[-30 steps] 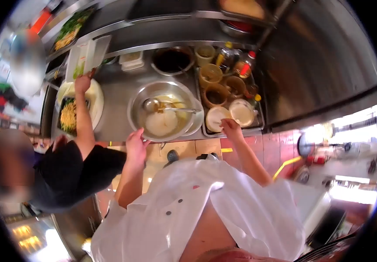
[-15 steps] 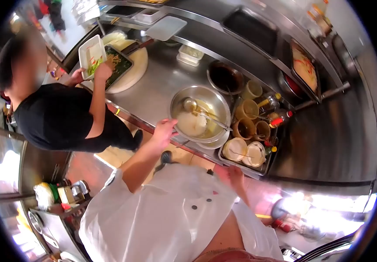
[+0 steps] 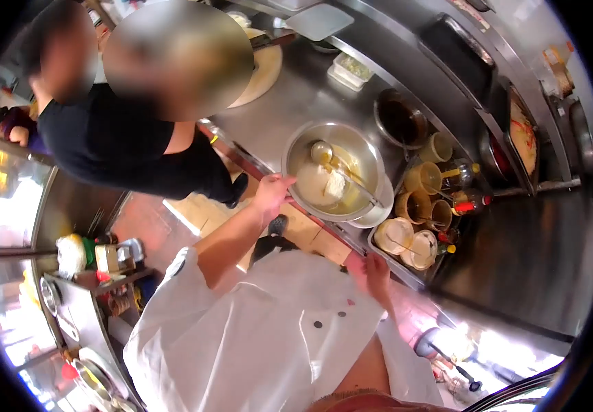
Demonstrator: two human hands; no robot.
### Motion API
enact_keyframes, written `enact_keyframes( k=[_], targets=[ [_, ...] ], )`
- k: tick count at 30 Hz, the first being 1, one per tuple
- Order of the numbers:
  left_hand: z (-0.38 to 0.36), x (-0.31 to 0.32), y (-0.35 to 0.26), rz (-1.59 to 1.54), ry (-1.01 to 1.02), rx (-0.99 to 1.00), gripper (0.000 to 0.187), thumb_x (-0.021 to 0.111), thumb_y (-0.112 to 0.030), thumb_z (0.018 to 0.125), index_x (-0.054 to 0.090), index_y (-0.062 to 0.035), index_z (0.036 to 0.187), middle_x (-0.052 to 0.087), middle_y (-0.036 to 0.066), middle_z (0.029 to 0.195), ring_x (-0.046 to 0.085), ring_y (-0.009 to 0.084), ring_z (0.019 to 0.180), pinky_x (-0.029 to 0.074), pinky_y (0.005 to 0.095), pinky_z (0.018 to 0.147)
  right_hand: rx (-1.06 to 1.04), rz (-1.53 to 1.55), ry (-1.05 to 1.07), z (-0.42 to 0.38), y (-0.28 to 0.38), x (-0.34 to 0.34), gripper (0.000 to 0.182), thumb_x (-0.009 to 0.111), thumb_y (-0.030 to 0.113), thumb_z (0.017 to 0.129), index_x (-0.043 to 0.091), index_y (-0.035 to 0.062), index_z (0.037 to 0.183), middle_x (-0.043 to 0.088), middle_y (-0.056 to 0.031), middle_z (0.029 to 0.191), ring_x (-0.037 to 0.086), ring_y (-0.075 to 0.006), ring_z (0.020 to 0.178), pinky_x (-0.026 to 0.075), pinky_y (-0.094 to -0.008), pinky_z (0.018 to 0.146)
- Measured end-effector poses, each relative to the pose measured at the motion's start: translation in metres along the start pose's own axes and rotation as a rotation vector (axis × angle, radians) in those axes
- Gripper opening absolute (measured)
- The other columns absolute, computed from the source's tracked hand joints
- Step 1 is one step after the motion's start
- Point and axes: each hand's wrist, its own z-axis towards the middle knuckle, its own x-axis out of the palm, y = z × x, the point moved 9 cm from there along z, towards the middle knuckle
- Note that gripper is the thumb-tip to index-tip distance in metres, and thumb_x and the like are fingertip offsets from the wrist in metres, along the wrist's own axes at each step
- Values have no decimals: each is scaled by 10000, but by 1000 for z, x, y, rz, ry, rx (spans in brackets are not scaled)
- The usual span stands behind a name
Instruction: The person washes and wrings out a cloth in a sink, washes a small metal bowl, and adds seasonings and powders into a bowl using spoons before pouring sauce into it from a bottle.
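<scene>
A steel mixing bowl (image 3: 300,152) sits near the counter's front edge. Inside it are pale liquid, a white powdery clump (image 3: 334,184) and a ladle (image 3: 322,152) whose handle leans on the right rim. My left hand (image 3: 271,195) grips the bowl's left rim, its fingers closed there. Partly under the bowl shows a white dish (image 3: 377,214). My right hand (image 3: 377,273) hangs low beside the counter edge, just below a tray of tubs, apart from the bowl; its fingers are too blurred to read.
Tubs (image 3: 422,177) and sauce bottles (image 3: 470,203) crowd the tray on the right. Behind stands a pot of dark sauce (image 3: 401,120), with a white container (image 3: 351,71) farther back. At left a co-worker in black (image 3: 114,137) stands by a round board (image 3: 265,79).
The view has turned, so the counter sits farther right. Relative to the counter, the bowl has slid left with my left hand, uncovering more of the white dish. My right hand stays low.
</scene>
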Motion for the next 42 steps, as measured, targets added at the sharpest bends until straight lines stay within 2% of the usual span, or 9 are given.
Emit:
enact_keyframes(
  k=[5, 7, 9, 18, 24, 28, 32, 38, 42],
  targets=[
    [-73, -17, 4, -32, -162, 130, 159, 608, -173, 919, 647, -60, 1023, 675, 55, 1000, 628, 184, 960, 505, 374, 866, -32, -95, 271, 15, -23, 10, 240, 557, 220, 1005, 645, 9, 1080, 674, -43, 871, 620, -111, 697, 517, -255, 636],
    [-99, -31, 28, -51, -262, 159, 175, 629, -192, 904, 656, -50, 1003, 674, 58, 1001, 633, 195, 955, 511, 378, 874, -371, -333, 399, 27, -23, 10, 259, 571, 230, 995, 644, 7, 1104, 675, -46, 891, 622, -110, 708, 521, -255, 649],
    [-145, -51, 51, -161, -443, 174, 195, 647, -203, 893, 656, -38, 997, 666, 71, 995, 636, 211, 950, 523, 383, 873, 114, -78, 521, 46, -71, 18, 291, 597, 244, 977, 642, 7, 1139, 676, -51, 920, 622, -110, 720, 519, -256, 656],
    [-371, -184, 164, -469, -948, 243, 182, 600, -162, 908, 620, 1, 988, 644, 89, 905, 654, 211, 819, 583, 364, 732, -228, -402, 873, 19, -45, 128, 217, 596, 196, 977, 650, 11, 1078, 662, -33, 848, 598, -100, 717, 483, -250, 642],
    [-472, -277, 239, -763, -1239, 309, 181, 540, -136, 934, 609, 7, 1018, 660, 98, 901, 664, 202, 811, 585, 351, 715, -70, -452, 980, -46, -22, 226, 195, 580, 213, 995, 620, 44, 1084, 663, -21, 871, 581, -91, 678, 469, -235, 589],
    [-484, -389, 342, -1080, -1083, 352, 172, 533, -142, 942, 613, -4, 1004, 657, 92, 860, 630, 171, 704, 523, 293, 585, 59, -598, 978, -73, -70, 275, 209, 584, 218, 991, 614, 32, 1080, 672, -27, 875, 595, -105, 679, 475, -241, 589],
    [-555, -465, 326, -1093, -1210, 333, 156, 533, -149, 947, 616, -23, 987, 644, 66, 807, 576, 140, 619, 433, 252, 496, 264, -820, 936, -9, -216, 270, 205, 489, 158, 1003, 665, 53, 985, 679, -66, 830, 630, -153, 675, 493, -299, 542],
    [-658, -593, 280, -1010, -1329, 449, 160, 542, -161, 961, 619, -35, 1023, 675, 69, 955, 639, 154, 758, 492, 261, 570, 194, -1063, 925, -72, -196, 368, 230, 495, 182, 990, 670, 40, 949, 677, -88, 785, 635, -190, 654, 502, -332, 549],
    [-695, -705, 262, -1071, -1352, 637, 250, 538, -127, 973, 572, 16, 1174, 653, 120, 1102, 644, 237, 983, 564, 401, 818, 134, -1130, 945, -103, -182, 456, 249, 499, 198, 981, 674, 31, 924, 676, -102, 755, 638, -214, 639, 508, -354, 554]
  ],
)
